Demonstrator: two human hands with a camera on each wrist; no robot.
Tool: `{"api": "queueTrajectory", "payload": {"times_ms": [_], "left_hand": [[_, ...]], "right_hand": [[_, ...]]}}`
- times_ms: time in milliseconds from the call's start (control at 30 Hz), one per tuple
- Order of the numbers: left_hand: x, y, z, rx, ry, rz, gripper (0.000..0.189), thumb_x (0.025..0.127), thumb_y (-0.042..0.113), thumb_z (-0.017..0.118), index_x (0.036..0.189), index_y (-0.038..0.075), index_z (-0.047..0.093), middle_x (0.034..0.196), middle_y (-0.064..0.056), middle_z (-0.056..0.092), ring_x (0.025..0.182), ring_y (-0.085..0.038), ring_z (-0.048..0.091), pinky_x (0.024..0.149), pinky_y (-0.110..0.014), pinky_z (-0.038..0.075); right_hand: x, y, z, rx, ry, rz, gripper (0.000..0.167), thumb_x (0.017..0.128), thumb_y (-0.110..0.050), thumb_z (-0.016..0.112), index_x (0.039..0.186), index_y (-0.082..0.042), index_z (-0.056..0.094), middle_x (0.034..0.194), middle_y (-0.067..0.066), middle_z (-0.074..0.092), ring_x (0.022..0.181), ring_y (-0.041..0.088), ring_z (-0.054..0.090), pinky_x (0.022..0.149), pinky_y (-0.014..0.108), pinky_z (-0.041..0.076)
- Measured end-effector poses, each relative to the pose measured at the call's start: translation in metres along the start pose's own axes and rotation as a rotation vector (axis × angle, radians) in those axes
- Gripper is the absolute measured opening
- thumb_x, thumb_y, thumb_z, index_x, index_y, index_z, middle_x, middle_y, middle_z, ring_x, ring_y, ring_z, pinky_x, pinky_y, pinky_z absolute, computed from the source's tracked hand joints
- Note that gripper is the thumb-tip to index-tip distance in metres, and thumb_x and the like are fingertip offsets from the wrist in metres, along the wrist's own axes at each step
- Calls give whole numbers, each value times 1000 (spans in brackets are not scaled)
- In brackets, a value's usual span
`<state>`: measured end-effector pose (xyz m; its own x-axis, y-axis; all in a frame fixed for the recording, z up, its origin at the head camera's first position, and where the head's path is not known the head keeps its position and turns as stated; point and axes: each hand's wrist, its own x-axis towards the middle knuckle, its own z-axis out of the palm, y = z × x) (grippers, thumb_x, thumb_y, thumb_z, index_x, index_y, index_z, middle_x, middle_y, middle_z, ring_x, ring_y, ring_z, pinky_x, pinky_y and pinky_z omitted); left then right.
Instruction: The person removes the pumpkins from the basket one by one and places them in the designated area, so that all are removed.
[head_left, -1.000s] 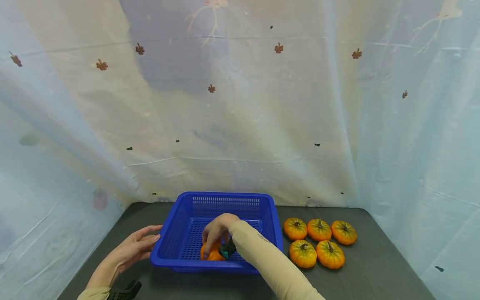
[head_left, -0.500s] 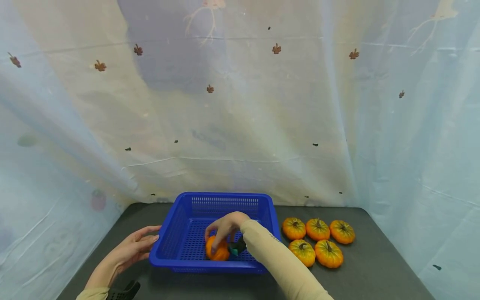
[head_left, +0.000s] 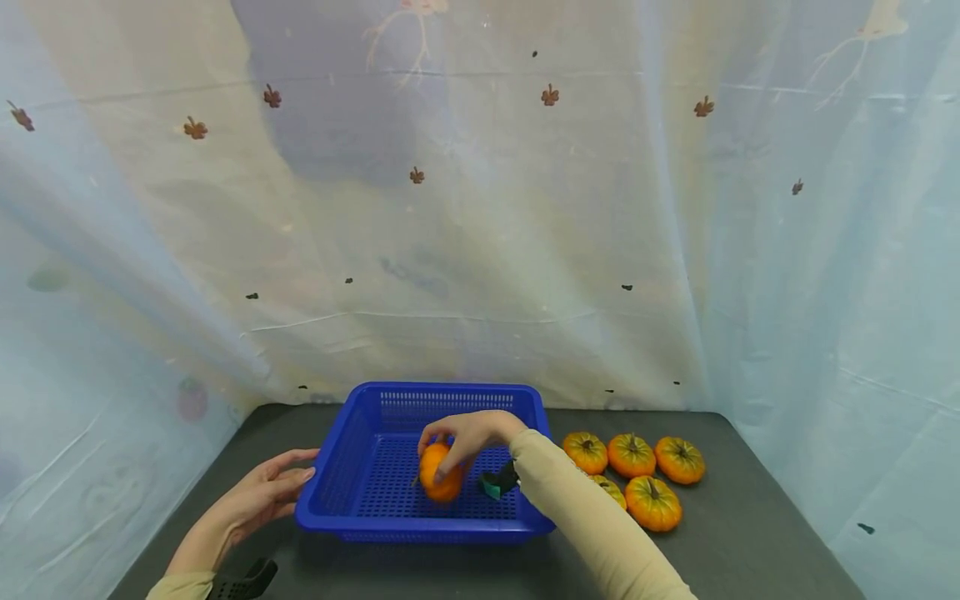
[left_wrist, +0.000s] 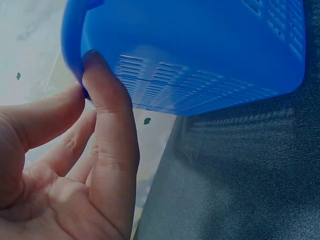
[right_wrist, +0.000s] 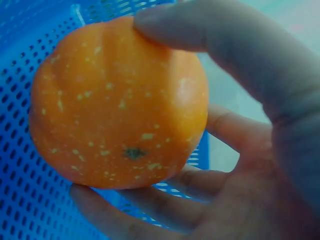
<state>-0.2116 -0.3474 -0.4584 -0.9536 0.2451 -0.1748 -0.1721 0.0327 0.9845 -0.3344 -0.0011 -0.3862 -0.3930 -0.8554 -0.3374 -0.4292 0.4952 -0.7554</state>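
My right hand [head_left: 467, 435] holds a small orange pumpkin [head_left: 438, 477] inside the blue plastic basket [head_left: 420, 527], over its perforated floor. The pumpkin is tipped on its side, stem toward the left. In the right wrist view, its speckled underside [right_wrist: 120, 105] faces the camera, with the thumb across the top and the fingers curled below and behind. At the basket's left rim is my left hand [head_left: 258, 500]. Up close in the left wrist view, the thumb and index finger [left_wrist: 112, 125] pinch the rim [left_wrist: 72, 40].
Several more orange and yellow pumpkins [head_left: 653, 503] stand in two rows on the dark table [head_left: 742, 533], right of the basket. The right sleeve [head_left: 592, 521] partly covers one of them. A pale patterned curtain [head_left: 480, 250] hangs behind and along both sides.
The right hand has lifted the pumpkin from near the basket's front wall, shifting it back and slightly right, and the pumpkin has turned onto its side. The left hand stays at the rim.
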Motion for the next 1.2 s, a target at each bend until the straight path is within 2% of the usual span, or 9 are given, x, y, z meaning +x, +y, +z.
{"api": "queueTrajectory", "payload": {"times_ms": [233,467,700,933,1200], "left_hand": [[1,1,1,4,-4,0,57,101,23,50,147,0,25,120,-13,62,106,-29,62,86,-46,51],[3,0,0,-1,-4,-14,57,101,24,50,147,1,26,120,-12,62,106,-30,62,85,-46,51],[2,0,0,8,-2,-14,58,101,26,50,147,0,25,121,-13,61,107,-29,61,86,-46,51],[1,-1,0,8,19,-27,58,100,27,52,146,3,27,119,-12,62,107,-32,61,86,-48,51],[3,-1,0,-8,16,-32,56,100,27,52,145,3,29,118,-12,63,107,-32,61,87,-47,50]], "right_hand": [[-25,-1,-11,-67,118,-114,41,82,-21,77,118,-21,58,111,1,55,95,16,57,75,28,53],[-52,8,-17,-6,227,-249,46,84,-17,75,125,-17,53,120,-1,52,102,17,58,83,30,52],[-76,15,-23,87,325,-373,51,84,-14,75,128,-12,50,129,3,46,109,24,56,84,38,52],[-94,23,-21,180,411,-394,53,84,-4,74,130,-12,49,131,5,44,113,29,53,86,38,52],[-121,18,-10,212,506,-386,55,84,1,71,132,-2,45,132,13,43,112,30,54,85,39,52]]}}
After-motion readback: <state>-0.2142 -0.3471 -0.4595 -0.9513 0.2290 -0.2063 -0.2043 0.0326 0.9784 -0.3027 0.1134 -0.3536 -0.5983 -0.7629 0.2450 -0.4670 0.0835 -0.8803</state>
